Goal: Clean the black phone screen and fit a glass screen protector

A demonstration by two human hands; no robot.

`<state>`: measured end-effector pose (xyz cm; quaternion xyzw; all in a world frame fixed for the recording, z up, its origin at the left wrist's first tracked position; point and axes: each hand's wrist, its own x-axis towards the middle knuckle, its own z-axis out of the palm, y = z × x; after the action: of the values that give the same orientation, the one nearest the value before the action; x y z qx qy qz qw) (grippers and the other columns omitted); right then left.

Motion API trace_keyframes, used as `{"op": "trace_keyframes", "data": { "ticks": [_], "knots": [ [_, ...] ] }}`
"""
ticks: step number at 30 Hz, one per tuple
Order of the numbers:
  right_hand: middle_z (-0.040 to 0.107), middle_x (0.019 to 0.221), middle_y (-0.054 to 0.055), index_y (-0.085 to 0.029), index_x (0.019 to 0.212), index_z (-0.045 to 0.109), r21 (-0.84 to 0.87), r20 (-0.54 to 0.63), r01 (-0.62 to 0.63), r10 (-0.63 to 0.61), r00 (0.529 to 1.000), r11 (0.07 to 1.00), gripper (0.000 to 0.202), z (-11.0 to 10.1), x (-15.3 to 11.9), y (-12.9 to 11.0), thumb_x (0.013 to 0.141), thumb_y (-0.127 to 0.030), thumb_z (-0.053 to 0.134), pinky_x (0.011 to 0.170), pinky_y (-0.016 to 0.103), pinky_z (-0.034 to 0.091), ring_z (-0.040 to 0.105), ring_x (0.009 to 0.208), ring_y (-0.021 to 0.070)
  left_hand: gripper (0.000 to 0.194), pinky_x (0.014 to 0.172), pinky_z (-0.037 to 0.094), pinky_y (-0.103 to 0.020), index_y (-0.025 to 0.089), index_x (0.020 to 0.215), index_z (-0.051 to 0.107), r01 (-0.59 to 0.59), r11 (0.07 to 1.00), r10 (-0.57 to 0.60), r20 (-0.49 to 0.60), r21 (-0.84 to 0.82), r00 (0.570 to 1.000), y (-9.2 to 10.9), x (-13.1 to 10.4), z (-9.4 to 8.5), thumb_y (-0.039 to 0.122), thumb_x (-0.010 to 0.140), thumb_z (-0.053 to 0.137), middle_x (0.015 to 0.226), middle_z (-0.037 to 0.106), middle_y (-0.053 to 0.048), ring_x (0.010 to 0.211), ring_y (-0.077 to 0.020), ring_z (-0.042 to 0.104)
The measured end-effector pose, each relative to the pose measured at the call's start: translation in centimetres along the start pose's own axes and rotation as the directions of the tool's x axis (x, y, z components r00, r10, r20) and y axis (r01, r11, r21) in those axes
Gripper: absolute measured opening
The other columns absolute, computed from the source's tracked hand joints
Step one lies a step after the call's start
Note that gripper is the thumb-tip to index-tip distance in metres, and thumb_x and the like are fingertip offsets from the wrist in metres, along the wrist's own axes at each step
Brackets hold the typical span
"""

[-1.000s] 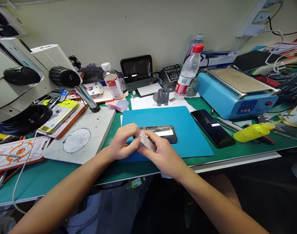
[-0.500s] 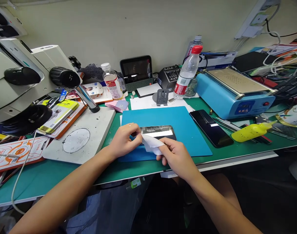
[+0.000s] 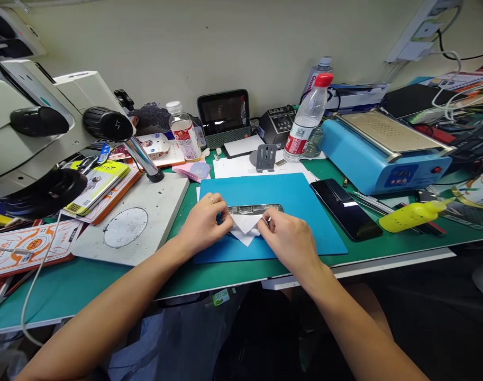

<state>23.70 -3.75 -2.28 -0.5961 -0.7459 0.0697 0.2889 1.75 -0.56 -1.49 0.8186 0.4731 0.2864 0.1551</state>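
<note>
A: From the head camera we count two hands at work. Our left hand (image 3: pixel 204 222) pinches the left edge of a white cloth (image 3: pixel 244 226), fingers closed on it, a ring on one finger.

B: And our right hand (image 3: pixel 289 242) grips the cloth's right edge, fingers curled down onto it. The cloth lies stretched between both hands, on top of one phone (image 3: pixel 255 209) that rests flat on the blue mat (image 3: pixel 304 211).

A: We see only the far edge of that phone; the rest sits under cloth and fingers. A second phone (image 3: pixel 345 208), dark, lies just off the mat's right edge on the green bench (image 3: pixel 86 286).

B: Bottles: we count two clear ones with red labels, one white-capped bottle (image 3: pixel 182 132) on the left, one red-capped bottle (image 3: pixel 308 115) behind the mat. Another cap shows behind the red one, though we cannot tell what it belongs to.

A: One yellow squeeze bottle (image 3: pixel 412 215) lies on its side to the right, one blue heating plate (image 3: pixel 384 148) stands behind it, and one microscope (image 3: pixel 46 127) stands at left.
</note>
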Motion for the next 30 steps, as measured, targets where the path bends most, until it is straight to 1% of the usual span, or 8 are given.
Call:
{"op": "trace_keyframes", "data": {
  "ticks": [3,5,7,9,14,19,24,30],
  "knots": [
    [0.070,0.083,0.007,-0.018,0.093,0.069,-0.007,-0.118,0.143,-0.143,0.983,0.990,0.014,0.1,0.4,0.2,0.098,-0.026,0.058,0.067,0.031,0.042,0.062,0.078,0.0211,0.022,0.073,0.039,-0.036,0.022,0.066,0.041,0.093,0.992,-0.096,0.027,0.080,0.995,-0.2,0.1,0.0,0.018,0.086,0.051,0.078,0.051,-0.003,0.080,-0.0213,0.048],
    [0.074,0.093,0.010,-0.017,0.097,0.070,-0.001,-0.207,0.303,-0.296,0.932,0.953,0.014,0.0,-0.1,-0.1,0.099,-0.023,0.058,0.078,0.034,0.047,0.065,0.089,0.0229,0.025,0.071,0.037,-0.037,0.023,0.064,0.037,0.122,0.984,-0.128,0.041,0.130,0.991,-0.4,0.2,0.0,0.018,0.084,0.052,0.076,0.048,-0.003,0.078,-0.0220,0.047],
    [0.075,0.094,0.009,-0.017,0.097,0.071,0.022,-0.204,0.432,-0.419,0.885,0.902,0.014,-0.1,-0.9,-0.7,0.099,-0.019,0.058,0.080,0.035,0.048,0.067,0.089,0.0221,0.027,0.070,0.036,-0.037,0.023,0.065,0.033,0.127,0.978,-0.135,0.037,0.166,0.990,-0.5,0.2,0.0,0.018,0.082,0.053,0.074,0.046,-0.002,0.076,-0.0224,0.046],
    [0.077,0.097,0.009,-0.016,0.100,0.072,0.054,-0.120,0.488,-0.479,0.869,0.871,0.014,-0.2,-2.0,-1.6,0.100,-0.020,0.059,0.081,0.036,0.050,0.069,0.090,0.0220,0.028,0.069,0.035,-0.038,0.024,0.067,0.030,0.125,0.976,-0.131,0.021,0.179,0.991,-0.5,0.2,0.0,0.018,0.082,0.053,0.073,0.045,-0.001,0.075,-0.0224,0.045],
    [0.075,0.123,0.016,-0.008,0.123,0.069,0.036,0.066,0.477,-0.478,0.876,0.878,0.037,0.4,-3.2,-3.1,0.103,-0.036,0.056,0.098,0.043,0.052,0.068,0.113,0.0283,0.022,0.071,0.036,-0.038,0.025,0.077,0.030,0.134,0.979,-0.132,-0.023,0.153,0.991,-0.6,0.2,0.0,0.016,0.081,0.049,0.077,0.047,-0.002,0.077,-0.0234,0.045],
    [0.055,0.153,0.023,0.000,0.146,0.054,-0.059,0.145,0.444,-0.433,0.890,0.894,0.068,1.8,-2.5,-3.9,0.104,-0.054,0.045,0.119,0.052,0.039,0.048,0.145,0.0349,0.014,0.075,0.038,-0.039,0.025,0.080,0.033,0.134,0.989,-0.132,-0.041,0.062,0.990,-0.7,0.2,-0.1,0.013,0.082,0.040,0.082,0.051,-0.003,0.080,-0.0236,0.047],
    [0.044,0.158,0.030,0.006,0.149,0.047,-0.116,0.244,0.376,-0.341,0.908,0.919,0.083,2.9,-2.1,-4.9,0.101,-0.061,0.042,0.123,0.053,0.036,0.041,0.150,0.0372,0.012,0.077,0.040,-0.040,0.024,0.083,0.039,0.129,0.991,-0.128,-0.051,0.032,0.991,-0.9,0.1,-0.2,0.012,0.082,0.041,0.084,0.053,-0.004,0.082,-0.0235,0.048],
    [0.046,0.157,0.029,0.005,0.147,0.051,-0.109,0.260,0.417,-0.379,0.888,0.902,0.081,1.6,-4.8,-4.7,0.102,-0.061,0.042,0.120,0.052,0.041,0.046,0.147,0.0379,0.009,0.080,0.041,-0.040,0.024,0.084,0.042,0.144,0.990,-0.143,-0.048,0.014,0.989,-0.6,0.2,-0.3,0.015,0.084,0.042,0.087,0.056,-0.004,0.085,-0.0239,0.051]
  ]
}}
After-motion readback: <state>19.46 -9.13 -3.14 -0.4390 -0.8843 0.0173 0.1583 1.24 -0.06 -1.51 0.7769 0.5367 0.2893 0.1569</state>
